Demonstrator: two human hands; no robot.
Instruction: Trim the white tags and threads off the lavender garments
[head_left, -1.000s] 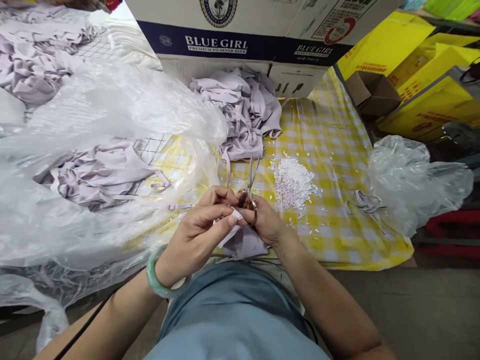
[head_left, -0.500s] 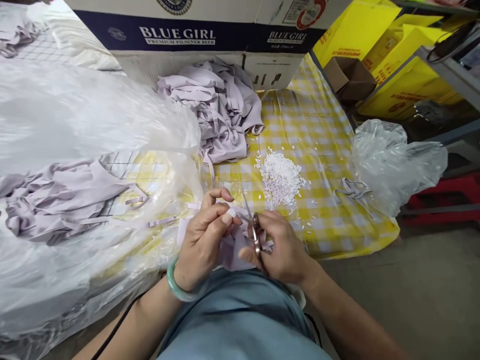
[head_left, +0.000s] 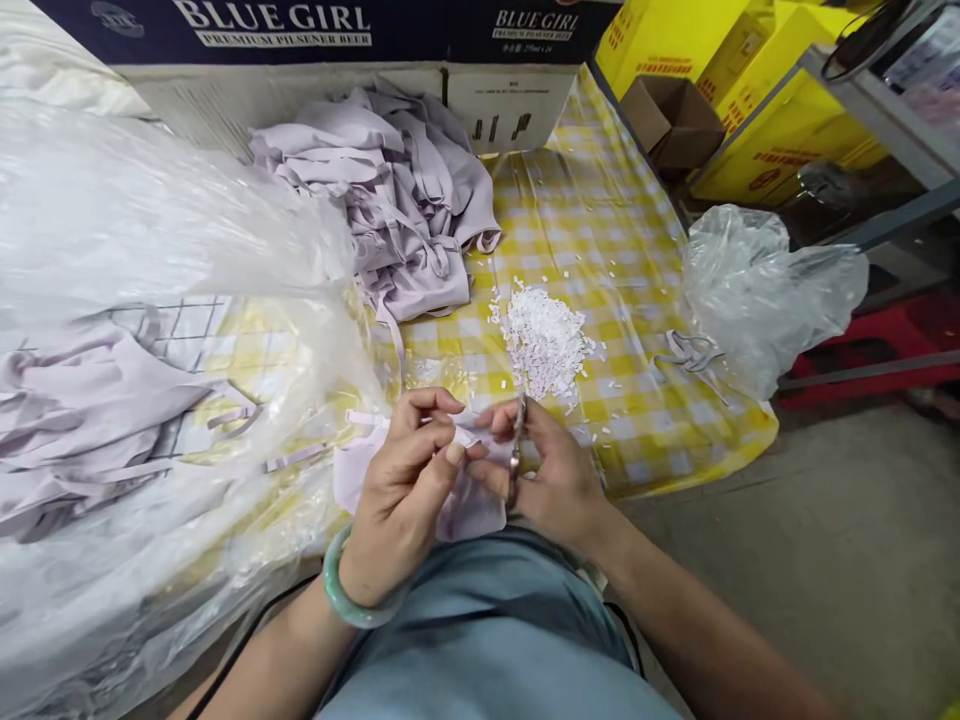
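Left hand: the left hand, a pale green bangle on its wrist, pinches a small white tag between thumb and forefinger, fingers closed on it, at the near edge of the table.
Right hand: the right hand is closed around small scissors, blades pointing away from the body, just beside the pinched tag.
Garment: a lilac garment, soft and matte, hangs over the table's near edge into the lap, under both hands.
Progress, as a judgement: the loose pile of garments at the far middle of the table looks handled; many more wait in the clear plastic bag on the left, so much seems left.
Snippings: a mound of tiny white bits lies beyond the scissors, scattered at its edges.
Table: a glossy yellow-and-white checked cloth covers it.
Around: a cardboard box stands at the far edge; a crumpled clear bag sits at the right edge, a strip of lilac fabric beside it.
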